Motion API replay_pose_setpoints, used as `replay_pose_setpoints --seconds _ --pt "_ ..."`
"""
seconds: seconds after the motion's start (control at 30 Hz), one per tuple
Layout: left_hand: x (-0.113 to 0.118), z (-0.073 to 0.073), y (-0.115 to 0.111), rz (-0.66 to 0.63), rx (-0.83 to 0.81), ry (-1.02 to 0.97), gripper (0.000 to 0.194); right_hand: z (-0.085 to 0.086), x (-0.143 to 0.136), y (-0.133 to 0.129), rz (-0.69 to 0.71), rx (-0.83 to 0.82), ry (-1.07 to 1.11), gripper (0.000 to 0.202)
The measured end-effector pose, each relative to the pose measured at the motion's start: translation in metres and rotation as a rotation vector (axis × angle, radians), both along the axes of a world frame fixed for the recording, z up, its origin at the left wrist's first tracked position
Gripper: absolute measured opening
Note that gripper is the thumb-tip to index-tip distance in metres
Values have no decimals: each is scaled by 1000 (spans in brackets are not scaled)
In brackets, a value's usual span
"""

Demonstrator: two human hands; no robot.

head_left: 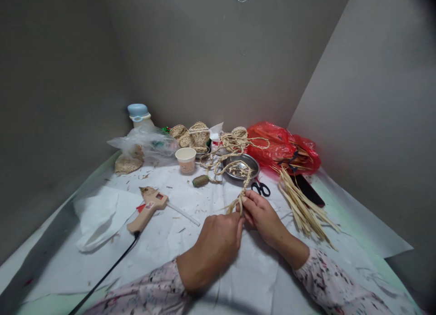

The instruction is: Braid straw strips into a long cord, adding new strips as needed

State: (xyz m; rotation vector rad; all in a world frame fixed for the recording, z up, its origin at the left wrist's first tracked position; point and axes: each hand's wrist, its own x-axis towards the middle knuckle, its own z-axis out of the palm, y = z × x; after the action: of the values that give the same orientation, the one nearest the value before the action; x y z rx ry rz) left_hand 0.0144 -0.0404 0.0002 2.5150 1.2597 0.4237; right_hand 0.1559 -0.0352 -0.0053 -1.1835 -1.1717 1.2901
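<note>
A long straw braid (247, 176) runs from the coiled part at the back, over a steel bowl, down to my two hands. At its near end, loose straw strands (234, 205) splay out to the left. My left hand (220, 233) is closed round the strands from below, knuckles up. Just to its right, my right hand (260, 213) pinches the braid's end between thumb and fingers. Both hands nearly touch above the white sheet. To the right lies a bundle of flat straw strips (301, 206).
A glue gun (150, 208) with cord lies left, near a crumpled white sheet (102, 215). Farther back are a paper cup (185, 159), the steel bowl (255, 163), black scissors (260, 188), braid coils (199, 134), a red plastic bag (272, 142) and a dark phone-like slab (309, 191).
</note>
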Motion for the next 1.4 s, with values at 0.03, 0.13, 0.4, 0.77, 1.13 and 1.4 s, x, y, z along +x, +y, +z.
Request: replay_pose_setpoints --seconds 0.03,0.13,0.4,0.77,1.13,1.4 --pt "0 -1 0 -3 3 1 36 -1 0 0 4 9 11 21" --pt "-1 -5 -1 -32 18 -16 34 -5 1 2 -5 30 29 20" --pt "-7 12 7 135 26 -367 28 -8 11 8 -50 90 -158 19" --pt "-9 -4 28 -68 -386 -574 35 -4 6 1 35 257 -396 14" --pt "-9 2 34 23 -496 -591 31 7 13 2 -29 423 -629 17" --pt "-7 -4 31 237 -514 -734 28 19 -1 -9 -118 93 -426 24"
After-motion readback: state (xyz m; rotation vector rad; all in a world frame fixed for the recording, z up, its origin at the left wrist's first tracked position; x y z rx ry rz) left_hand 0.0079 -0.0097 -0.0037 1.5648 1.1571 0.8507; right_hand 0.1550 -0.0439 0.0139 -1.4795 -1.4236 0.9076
